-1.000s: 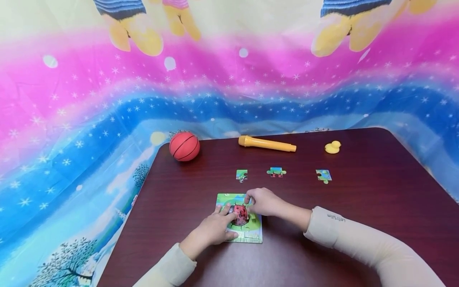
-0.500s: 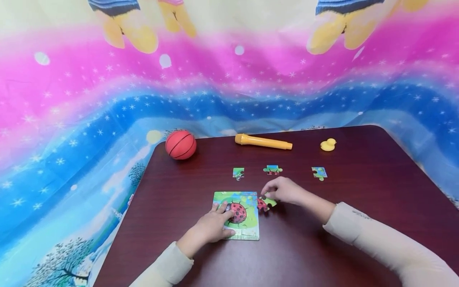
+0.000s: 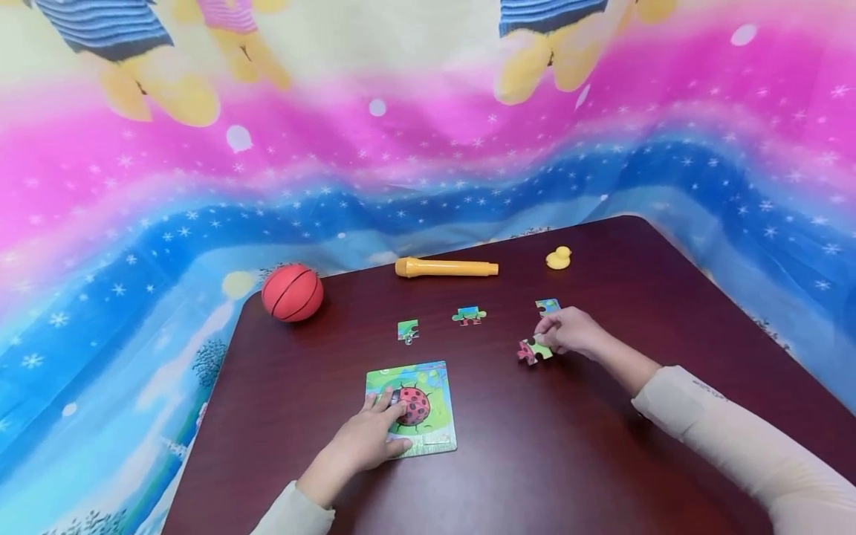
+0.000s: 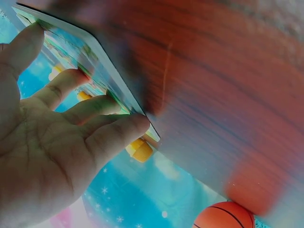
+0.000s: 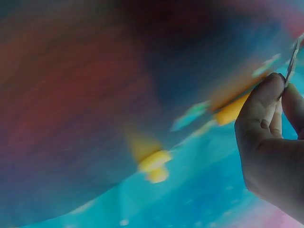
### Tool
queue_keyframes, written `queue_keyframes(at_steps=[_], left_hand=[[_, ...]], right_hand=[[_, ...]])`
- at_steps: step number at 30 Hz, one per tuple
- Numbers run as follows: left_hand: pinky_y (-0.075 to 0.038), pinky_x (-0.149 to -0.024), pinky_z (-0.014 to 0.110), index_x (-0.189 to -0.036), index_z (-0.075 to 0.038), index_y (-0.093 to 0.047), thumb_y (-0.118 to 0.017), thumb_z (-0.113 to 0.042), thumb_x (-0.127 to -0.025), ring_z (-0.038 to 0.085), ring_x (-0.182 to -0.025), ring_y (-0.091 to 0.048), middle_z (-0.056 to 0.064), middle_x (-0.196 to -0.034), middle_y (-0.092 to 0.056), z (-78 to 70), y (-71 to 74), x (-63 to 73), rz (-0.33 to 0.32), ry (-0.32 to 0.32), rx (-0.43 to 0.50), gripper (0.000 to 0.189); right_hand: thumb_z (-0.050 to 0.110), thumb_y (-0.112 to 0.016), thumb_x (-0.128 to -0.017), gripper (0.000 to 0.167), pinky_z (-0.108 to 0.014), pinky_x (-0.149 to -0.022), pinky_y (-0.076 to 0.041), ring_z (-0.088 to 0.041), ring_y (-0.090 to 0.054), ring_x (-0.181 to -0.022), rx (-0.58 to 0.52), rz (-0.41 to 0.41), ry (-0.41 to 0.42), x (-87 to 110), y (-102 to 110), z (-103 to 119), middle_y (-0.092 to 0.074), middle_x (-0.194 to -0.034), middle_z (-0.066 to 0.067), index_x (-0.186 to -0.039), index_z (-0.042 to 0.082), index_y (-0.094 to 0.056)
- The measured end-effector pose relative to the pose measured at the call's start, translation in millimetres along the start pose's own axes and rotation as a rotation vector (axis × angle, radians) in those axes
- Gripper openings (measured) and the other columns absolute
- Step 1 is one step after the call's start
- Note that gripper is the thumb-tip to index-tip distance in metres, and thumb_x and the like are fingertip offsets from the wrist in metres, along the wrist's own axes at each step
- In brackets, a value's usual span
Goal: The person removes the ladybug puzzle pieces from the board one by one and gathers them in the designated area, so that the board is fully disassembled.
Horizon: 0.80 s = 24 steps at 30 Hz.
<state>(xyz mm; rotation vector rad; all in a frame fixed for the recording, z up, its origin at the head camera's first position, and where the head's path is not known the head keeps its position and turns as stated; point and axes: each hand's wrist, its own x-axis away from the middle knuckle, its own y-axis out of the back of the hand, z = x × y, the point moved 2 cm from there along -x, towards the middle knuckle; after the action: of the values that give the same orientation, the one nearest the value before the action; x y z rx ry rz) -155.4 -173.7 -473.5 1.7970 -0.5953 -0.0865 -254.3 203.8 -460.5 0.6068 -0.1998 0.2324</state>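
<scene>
A square ladybug puzzle lies on the dark table in the head view. My left hand rests on its left part, fingers spread. In the left wrist view these fingers touch the puzzle board near its edge. To the right, above the table, my right hand pinches a red-and-green puzzle piece between thumb and fingers; the right wrist view shows that piece edge-on. Just behind the right hand is a blue-green puzzle piece, partly hidden by it.
Two more puzzle pieces lie farther back, a left one and a middle one. Along the far edge are a red ball, a yellow toy microphone and a yellow rubber duck. A printed cloth hangs behind the table.
My right hand has lifted away from the puzzle and carried the puzzle piece to the right, toward the rightmost loose piece. The left hand has stayed on the puzzle. The head view has turned right.
</scene>
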Motion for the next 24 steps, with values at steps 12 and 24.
queue_keyframes(at_steps=[12, 24], left_hand=[[-0.041, -0.092, 0.061, -0.133, -0.009, -0.054, -0.070, -0.042, -0.082, 0.050, -0.133, -0.026, 0.020, -0.149, -0.031, -0.3, -0.9, 2.9, -0.025, -0.012, 0.005, 0.062], [-0.040, -0.092, 0.061, -0.135, -0.011, -0.052, -0.068, -0.042, -0.084, 0.046, -0.136, -0.025, 0.018, -0.150, -0.030, -0.4, 0.7, 3.2, -0.029, -0.004, 0.008, 0.062]], right_hand=[[0.017, -0.069, -0.080, 0.010, -0.030, -0.059, -0.042, -0.016, -0.054, -0.065, 0.365, -0.187, 0.030, -2.3, 17, -34, -0.065, -0.072, 0.001, -0.082, 0.007, -0.072], [0.014, -0.069, -0.080, 0.026, -0.040, -0.068, -0.045, -0.021, -0.056, -0.077, 0.480, -0.328, 0.240, 5.0, -5, -20, -0.061, -0.086, -0.007, -0.104, 0.005, -0.067]])
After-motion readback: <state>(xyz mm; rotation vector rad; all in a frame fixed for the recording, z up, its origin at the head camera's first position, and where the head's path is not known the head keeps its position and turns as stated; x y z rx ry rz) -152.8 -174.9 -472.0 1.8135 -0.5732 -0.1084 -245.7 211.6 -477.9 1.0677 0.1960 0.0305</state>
